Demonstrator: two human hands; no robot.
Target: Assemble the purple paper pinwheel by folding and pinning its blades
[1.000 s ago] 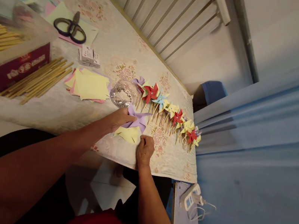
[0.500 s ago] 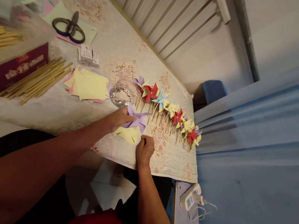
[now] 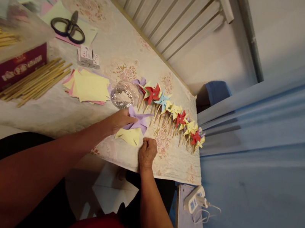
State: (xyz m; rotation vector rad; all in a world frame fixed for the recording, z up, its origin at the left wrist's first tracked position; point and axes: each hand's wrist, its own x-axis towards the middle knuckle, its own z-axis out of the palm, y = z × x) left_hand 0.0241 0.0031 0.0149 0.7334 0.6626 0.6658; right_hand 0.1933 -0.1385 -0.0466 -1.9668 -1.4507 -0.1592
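Note:
My left hand (image 3: 119, 120) is closed on a purple paper pinwheel (image 3: 138, 122) that lies on the flowered tablecloth (image 3: 106, 37). Under the pinwheel sits a yellow paper square (image 3: 130, 136). Just right of that square, my right hand (image 3: 147, 153) is curled with its fingertips pinched at the paper's edge; what they hold is too small to make out. A row of finished pinwheels (image 3: 174, 113) in red, yellow, blue and purple on sticks runs to the right behind my hands.
A clear round container of shiny bits (image 3: 123, 94) stands beside my left hand. Farther left lie a stack of coloured paper squares (image 3: 89, 86), loose wooden sticks (image 3: 34, 82), a maroon box of sticks (image 3: 8, 56), small white boxes (image 3: 88, 57) and black scissors (image 3: 67, 28). A blue curtain (image 3: 272, 160) hangs right.

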